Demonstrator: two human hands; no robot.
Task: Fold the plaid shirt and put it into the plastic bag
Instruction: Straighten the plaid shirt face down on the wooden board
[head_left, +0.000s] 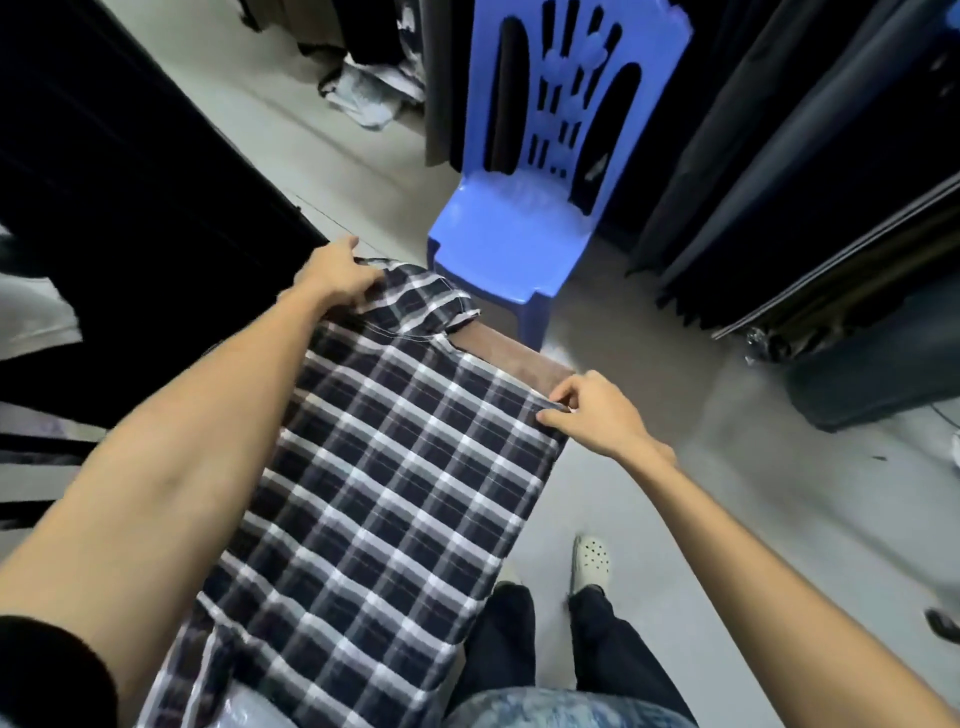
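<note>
Lying flat along a narrow brown wooden surface, the dark navy-and-white plaid cotton shirt runs from near edge to far. Left hand grips its far collar end with curled fingers; right hand pinches its right edge. Pale grey floor, a blue plastic chair beyond, dark hanging garments at right; no writing legible.

1 plaid shirt, 1 blue chair, 2 hands: left hand, right hand.
</note>
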